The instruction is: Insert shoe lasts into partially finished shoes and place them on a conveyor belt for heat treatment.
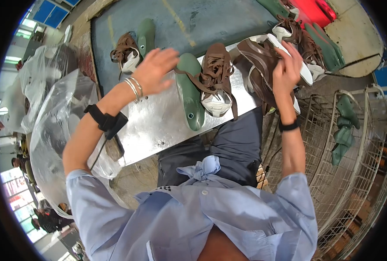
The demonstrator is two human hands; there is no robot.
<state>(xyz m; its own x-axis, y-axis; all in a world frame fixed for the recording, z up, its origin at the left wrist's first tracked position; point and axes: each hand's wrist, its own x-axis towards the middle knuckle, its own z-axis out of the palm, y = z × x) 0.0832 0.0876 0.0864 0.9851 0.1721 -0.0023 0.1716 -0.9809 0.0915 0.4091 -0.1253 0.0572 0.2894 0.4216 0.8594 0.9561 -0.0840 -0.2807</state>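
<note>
My left hand [156,71] is over the metal plate [154,126], fingers stretched out and slightly blurred, holding nothing. Beside its fingertips lies a green shoe last [190,98], with a brown lace across it. Right of the last, a brown lace-up shoe [216,69] with a pale inner lining rests with its laces loose. My right hand [287,71] is closed at the white sole of a brown shoe [261,56] tipped on its side; its palm side is hidden. Another brown shoe [126,50] and a green last [146,37] lie beyond my left hand.
More brown shoes [308,45], green lasts [328,43] and a red object [315,12] crowd the far right. A wire cart [319,126] with green lasts [344,126] stands at right. Clear plastic bags [65,113] hang beside the bench's left edge.
</note>
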